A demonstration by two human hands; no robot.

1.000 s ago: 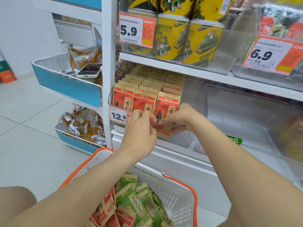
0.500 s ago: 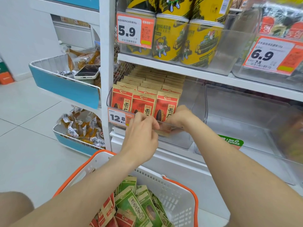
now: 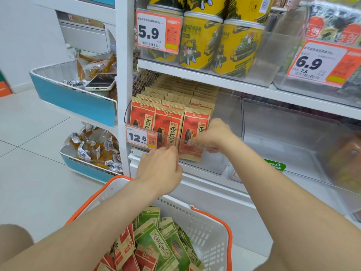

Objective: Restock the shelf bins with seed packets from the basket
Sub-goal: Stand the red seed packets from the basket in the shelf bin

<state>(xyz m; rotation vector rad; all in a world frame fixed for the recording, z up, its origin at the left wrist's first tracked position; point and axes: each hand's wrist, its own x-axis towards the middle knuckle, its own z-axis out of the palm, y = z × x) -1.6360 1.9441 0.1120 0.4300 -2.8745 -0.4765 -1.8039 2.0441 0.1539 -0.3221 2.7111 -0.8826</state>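
1. Left upper price tag (image 3: 159,32), in front of the yellow canisters (image 3: 240,45): "5.9", with "80g" ending its small top line.
2. Right upper price tag (image 3: 320,64), same shelf: "6.9", with a small "7.5" beneath.
3. Lower price tag (image 3: 139,136), on the clear bin (image 3: 211,165): "12.8".
4. Red seed packets (image 3: 170,130) in that bin: "洽洽", "香瓜子".
5. Green sticker (image 3: 275,166), partly hidden: "NO", "UGAR".
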